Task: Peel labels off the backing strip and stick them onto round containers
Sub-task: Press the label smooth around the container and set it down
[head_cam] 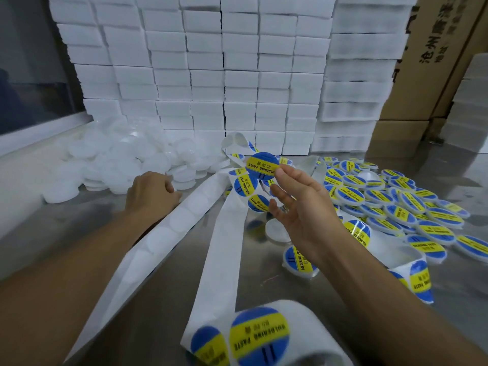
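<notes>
My right hand [298, 207] holds a round blue-and-yellow label [262, 165] by its edge, lifted above the backing strip [224, 233]. The white strip runs across the metal table, with more labels [245, 184] on it near the far end and a curled end [260, 336] close to me. My left hand [150, 192] reaches into the heap of plain white round containers [118, 165] at the left, fingers curled on one; the grasp itself is hidden. Labelled containers [390, 204] lie piled at the right.
A wall of stacked white boxes [224, 75] stands behind the table. Cardboard cartons [435, 62] rise at the back right. One unlabelled container [276, 229] lies under my right hand. A window ledge [39, 130] runs along the left.
</notes>
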### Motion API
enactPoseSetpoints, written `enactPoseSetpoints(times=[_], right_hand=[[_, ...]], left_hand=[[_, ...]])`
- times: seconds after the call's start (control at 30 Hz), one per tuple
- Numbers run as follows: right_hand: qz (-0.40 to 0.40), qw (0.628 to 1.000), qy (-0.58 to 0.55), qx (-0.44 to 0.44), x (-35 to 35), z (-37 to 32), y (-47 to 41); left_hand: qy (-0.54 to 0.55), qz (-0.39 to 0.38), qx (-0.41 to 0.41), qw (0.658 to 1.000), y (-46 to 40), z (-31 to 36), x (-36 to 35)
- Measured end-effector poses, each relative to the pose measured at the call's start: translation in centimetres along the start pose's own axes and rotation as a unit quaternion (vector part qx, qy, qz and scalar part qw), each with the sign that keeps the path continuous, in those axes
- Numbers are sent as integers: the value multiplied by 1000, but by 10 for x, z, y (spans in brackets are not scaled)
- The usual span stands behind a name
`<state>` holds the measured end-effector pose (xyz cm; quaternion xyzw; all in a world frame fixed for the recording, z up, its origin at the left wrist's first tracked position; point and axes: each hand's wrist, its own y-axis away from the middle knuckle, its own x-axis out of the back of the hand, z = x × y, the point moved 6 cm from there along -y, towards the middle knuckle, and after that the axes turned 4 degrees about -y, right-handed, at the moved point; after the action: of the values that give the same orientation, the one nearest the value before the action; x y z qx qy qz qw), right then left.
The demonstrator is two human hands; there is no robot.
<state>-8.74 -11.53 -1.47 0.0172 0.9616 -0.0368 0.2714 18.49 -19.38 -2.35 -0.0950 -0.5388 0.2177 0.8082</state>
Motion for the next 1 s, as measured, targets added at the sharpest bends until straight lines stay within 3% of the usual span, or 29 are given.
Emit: enactPoseSetpoints(times=[0.17,0.33,0.53,0.77,1.0], right_hand=[[1,1000,11,9,-1,-2,1],[0,1000,20,7,-2,-2,1],[-10,1000,18,14,-5,-6,6],[-41,997,47,35,-18,-4,14],[-82,994,50,58,-27,2,21]], left_hand=[[56,-32,63,996,-4,-5,-1],[109,-3,79,991,-1,0,11],[168,103,-84,977,29,48,50],[201,183,-302,913,107,110,81],[220,195,-335,895,134,117,73]])
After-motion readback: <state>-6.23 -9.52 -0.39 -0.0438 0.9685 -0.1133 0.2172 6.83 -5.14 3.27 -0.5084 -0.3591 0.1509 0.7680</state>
